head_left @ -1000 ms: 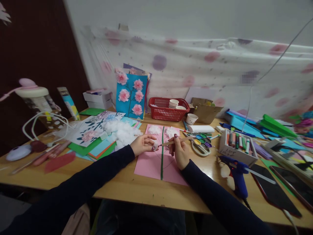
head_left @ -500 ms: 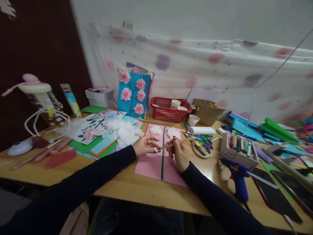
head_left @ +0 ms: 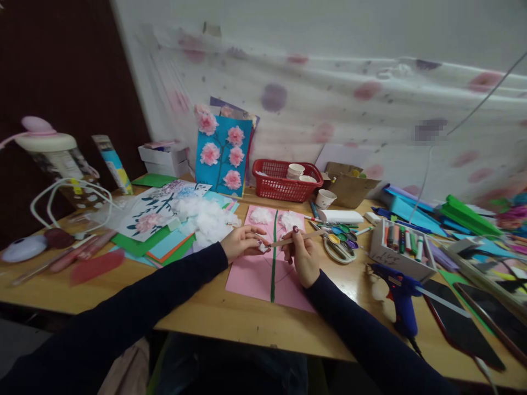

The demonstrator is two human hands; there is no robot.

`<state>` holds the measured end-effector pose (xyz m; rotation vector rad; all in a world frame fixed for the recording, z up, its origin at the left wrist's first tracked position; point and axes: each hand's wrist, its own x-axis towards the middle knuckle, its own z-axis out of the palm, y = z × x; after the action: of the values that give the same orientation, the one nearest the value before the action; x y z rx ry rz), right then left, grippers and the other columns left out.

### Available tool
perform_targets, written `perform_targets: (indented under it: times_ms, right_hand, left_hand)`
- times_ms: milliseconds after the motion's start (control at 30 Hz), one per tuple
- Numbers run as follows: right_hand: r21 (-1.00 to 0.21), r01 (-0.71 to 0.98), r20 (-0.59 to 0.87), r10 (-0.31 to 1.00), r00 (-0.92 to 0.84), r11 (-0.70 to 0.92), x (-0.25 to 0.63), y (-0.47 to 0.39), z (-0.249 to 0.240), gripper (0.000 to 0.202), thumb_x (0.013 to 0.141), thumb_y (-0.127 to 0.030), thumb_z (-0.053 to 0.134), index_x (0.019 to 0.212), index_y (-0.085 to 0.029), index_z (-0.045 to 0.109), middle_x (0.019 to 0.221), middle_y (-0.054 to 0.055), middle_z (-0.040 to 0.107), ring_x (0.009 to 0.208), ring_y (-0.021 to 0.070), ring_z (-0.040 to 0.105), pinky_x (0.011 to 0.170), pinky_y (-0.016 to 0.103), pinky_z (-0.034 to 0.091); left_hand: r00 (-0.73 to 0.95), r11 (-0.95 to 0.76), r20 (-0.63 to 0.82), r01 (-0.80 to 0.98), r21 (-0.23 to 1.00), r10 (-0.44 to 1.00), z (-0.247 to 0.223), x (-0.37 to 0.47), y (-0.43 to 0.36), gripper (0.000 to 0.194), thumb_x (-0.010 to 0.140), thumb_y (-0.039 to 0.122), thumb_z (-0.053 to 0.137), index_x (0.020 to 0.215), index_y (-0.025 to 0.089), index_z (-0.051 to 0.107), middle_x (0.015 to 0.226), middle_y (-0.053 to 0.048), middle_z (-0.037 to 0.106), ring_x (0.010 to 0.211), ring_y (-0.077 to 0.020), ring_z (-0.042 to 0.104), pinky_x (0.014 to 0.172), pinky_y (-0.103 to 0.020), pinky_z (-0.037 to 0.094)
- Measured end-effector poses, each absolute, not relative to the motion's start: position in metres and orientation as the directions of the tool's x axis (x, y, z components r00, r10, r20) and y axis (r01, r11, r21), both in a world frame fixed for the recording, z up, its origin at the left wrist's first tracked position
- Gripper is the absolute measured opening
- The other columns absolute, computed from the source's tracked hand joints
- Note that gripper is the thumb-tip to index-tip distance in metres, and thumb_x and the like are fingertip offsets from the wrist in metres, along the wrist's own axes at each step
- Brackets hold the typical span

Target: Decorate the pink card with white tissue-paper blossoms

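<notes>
My left hand [head_left: 239,243] pinches a small white tuft of cotton [head_left: 262,248] between its fingertips. In my right hand [head_left: 305,259] is a flat wooden craft stick [head_left: 317,235], its left end reaching to the cotton. Both hands hover over a pink sheet of paper [head_left: 246,281], which carries a green strip [head_left: 273,274] down its middle and a thin curved line partly hidden by my right hand. Near the sheet's top, one cotton puff [head_left: 261,215] lies left of the strip and another cotton puff [head_left: 290,220] right of it.
Loose cotton [head_left: 212,222] is heaped on coloured papers at left. Scissors [head_left: 340,253] and paint pots [head_left: 345,236] lie right of the sheet. Farther right are a marker box [head_left: 401,247], a blue glue gun [head_left: 399,296] and phones [head_left: 461,323]. A red basket [head_left: 284,189] stands behind.
The view has shifted slightly. The stick's tip stays at the cotton tuft, and more of the tuft now shows at my left fingertips. Both hands keep their holds.
</notes>
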<state>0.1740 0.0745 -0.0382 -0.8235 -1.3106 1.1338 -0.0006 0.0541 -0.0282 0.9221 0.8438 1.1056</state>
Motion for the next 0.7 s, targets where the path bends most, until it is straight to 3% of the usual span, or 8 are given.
perform_targets:
  times_ms: [267, 433, 567, 700]
  right_hand:
    - [-0.945, -0.149, 0.308, 0.947, -0.097, 0.292, 0.174, 0.072, -0.034, 0.045, 0.079, -0.059, 0.049, 0.068, -0.016, 0.054, 0.045, -0.004, 0.049, 0.032, 0.0061, 0.039, 0.029, 0.017, 0.027]
    - [-0.933, -0.137, 0.342, 0.939, -0.042, 0.333, 0.175, 0.079, -0.035, 0.045, 0.081, -0.06, 0.045, 0.074, -0.017, 0.053, 0.049, -0.004, 0.05, 0.035, 0.0071, 0.042, 0.03, 0.018, 0.029]
    - [-0.924, -0.044, 0.383, 0.922, -0.061, 0.381, 0.176, 0.087, -0.041, 0.043, 0.084, -0.058, 0.041, 0.078, -0.018, 0.053, 0.051, -0.004, 0.049, 0.037, 0.0079, 0.043, 0.033, 0.019, 0.032]
    - [-0.891, 0.103, 0.423, 0.891, -0.162, 0.442, 0.174, 0.089, -0.047, 0.038, 0.089, -0.051, 0.038, 0.076, -0.019, 0.053, 0.054, -0.004, 0.048, 0.039, 0.0082, 0.041, 0.038, 0.02, 0.034]
  left_hand:
    - [0.19, 0.039, 0.005, -0.229, 0.973, 0.982, -0.035, -0.006, 0.06, 0.054, 0.049, 0.014, 0.083, 0.093, 0.011, 0.052, 0.078, -0.005, 0.068, 0.073, -0.0159, 0.067, 0.079, -0.036, 0.051]
    - [0.073, -0.111, 0.12, -0.12, 0.987, 0.99, -0.022, -0.023, 0.069, 0.051, 0.053, 0.012, 0.078, 0.098, 0.011, 0.052, 0.074, 0.0, 0.065, 0.066, -0.0123, 0.064, 0.072, -0.031, 0.05]
    - [0.016, -0.216, 0.217, -0.057, 0.975, 0.976, -0.002, -0.033, 0.076, 0.052, 0.058, 0.012, 0.071, 0.106, 0.012, 0.051, 0.078, -0.002, 0.067, 0.074, -0.0135, 0.064, 0.077, -0.031, 0.049]
    - [0.102, -0.173, 0.168, 0.046, 0.984, 0.98, 0.003, -0.027, 0.081, 0.055, 0.059, 0.01, 0.068, 0.111, 0.011, 0.049, 0.077, -0.004, 0.069, 0.08, -0.0181, 0.066, 0.076, -0.033, 0.049]
